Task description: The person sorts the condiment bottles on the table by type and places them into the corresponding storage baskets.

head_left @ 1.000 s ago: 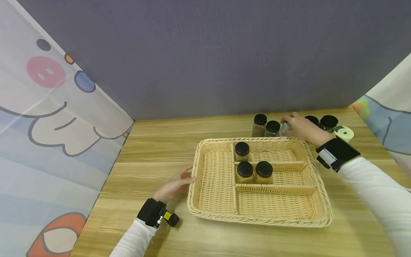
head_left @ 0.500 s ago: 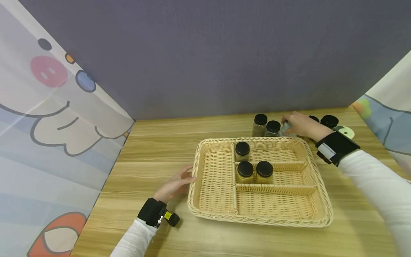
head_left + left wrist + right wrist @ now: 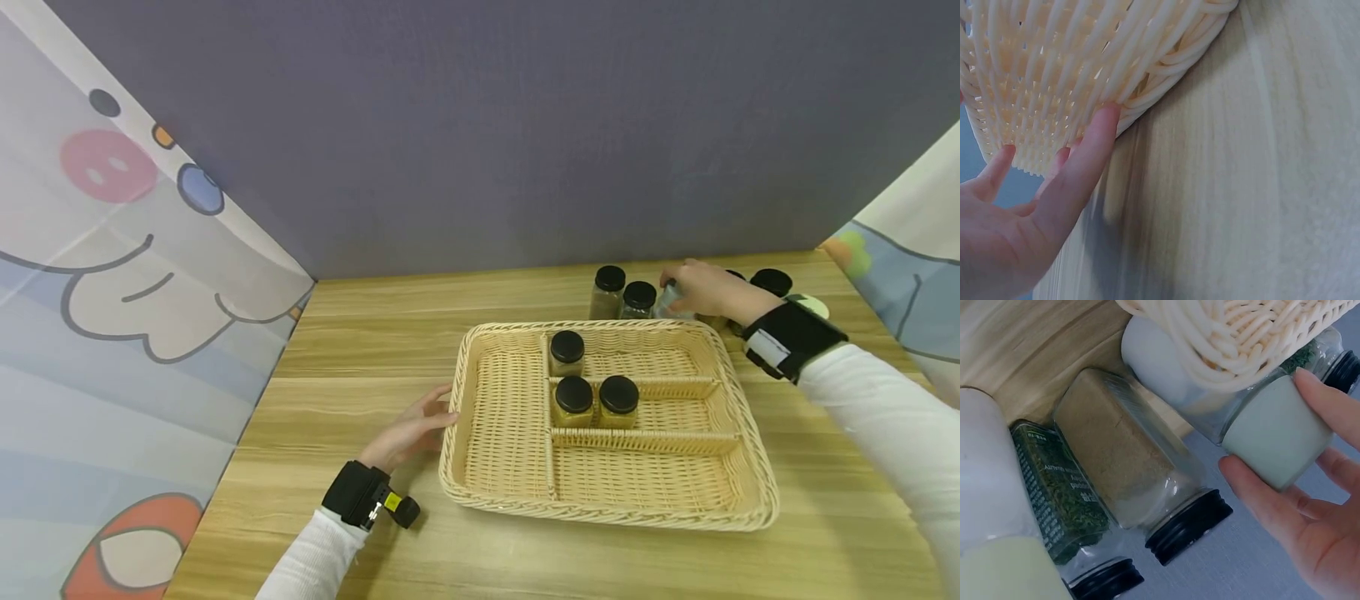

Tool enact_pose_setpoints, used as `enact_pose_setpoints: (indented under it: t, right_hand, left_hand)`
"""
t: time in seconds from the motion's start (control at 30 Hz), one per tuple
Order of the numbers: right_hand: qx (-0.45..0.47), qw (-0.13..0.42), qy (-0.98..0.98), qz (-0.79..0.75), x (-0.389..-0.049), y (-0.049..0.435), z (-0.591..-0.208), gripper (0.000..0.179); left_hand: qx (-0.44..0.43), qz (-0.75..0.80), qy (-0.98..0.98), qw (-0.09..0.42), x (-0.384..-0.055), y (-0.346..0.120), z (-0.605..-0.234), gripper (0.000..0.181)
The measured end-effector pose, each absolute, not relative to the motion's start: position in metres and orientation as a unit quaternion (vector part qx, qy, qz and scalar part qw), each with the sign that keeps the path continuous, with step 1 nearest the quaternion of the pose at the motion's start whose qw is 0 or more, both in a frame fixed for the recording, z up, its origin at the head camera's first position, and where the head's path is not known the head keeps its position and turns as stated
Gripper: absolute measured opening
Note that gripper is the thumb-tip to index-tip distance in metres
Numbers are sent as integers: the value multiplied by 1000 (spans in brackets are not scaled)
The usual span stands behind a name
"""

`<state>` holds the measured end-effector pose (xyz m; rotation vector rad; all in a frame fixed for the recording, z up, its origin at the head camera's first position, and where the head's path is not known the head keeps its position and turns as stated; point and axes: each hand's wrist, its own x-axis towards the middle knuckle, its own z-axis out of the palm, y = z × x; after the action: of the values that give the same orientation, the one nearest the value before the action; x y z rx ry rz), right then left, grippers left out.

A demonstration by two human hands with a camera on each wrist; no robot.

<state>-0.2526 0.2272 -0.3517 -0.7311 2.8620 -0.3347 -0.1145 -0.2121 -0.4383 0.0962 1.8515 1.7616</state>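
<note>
A woven basket with divided compartments (image 3: pixel 506 417) rests on the table. My left hand (image 3: pixel 405 437) touches its left side, and the left wrist view shows nearly straight fingers (image 3: pixel 1082 169) against the weave. Beyond the basket's far right rim, my right hand (image 3: pixel 708 292) pinches the pale green lid (image 3: pixel 1279 431) of a clear jar with white contents (image 3: pixel 1160 365), between thumb and fingers. In the basket, one black-lidded jar (image 3: pixel 567 347) stands in the back compartment. Two more, a yellow-filled jar (image 3: pixel 574 412) and its neighbour (image 3: pixel 618 412), stand side by side in the middle compartment.
Left of the right hand stand a tall black-lidded jar (image 3: pixel 606 296) and a shorter one (image 3: pixel 637 298). On its other side are a brown powder jar (image 3: pixel 1116 444), a green herb jar (image 3: pixel 1060 487) and a yellow-green-lidded jar (image 3: pixel 1007 569). A grey wall panel (image 3: pixel 487 142) rises behind.
The right wrist has shifted slightly, so its band covers more of the yellow-green lid. The right hand keeps its pinch on the jar lid; the left hand and basket look unchanged.
</note>
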Motion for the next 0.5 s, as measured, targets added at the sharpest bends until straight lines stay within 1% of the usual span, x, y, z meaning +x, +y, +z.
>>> enact_pose_setpoints:
  t: [0.33, 0.5]
  right_hand:
    - [-266, 64, 957, -99, -256, 230, -330, 38]
    - [-265, 62, 958, -94, -258, 233, -317, 38]
  left_hand:
    - [42, 656, 697, 285, -115, -213, -438, 56]
    - [41, 656, 697, 286, -117, -213, -438, 56]
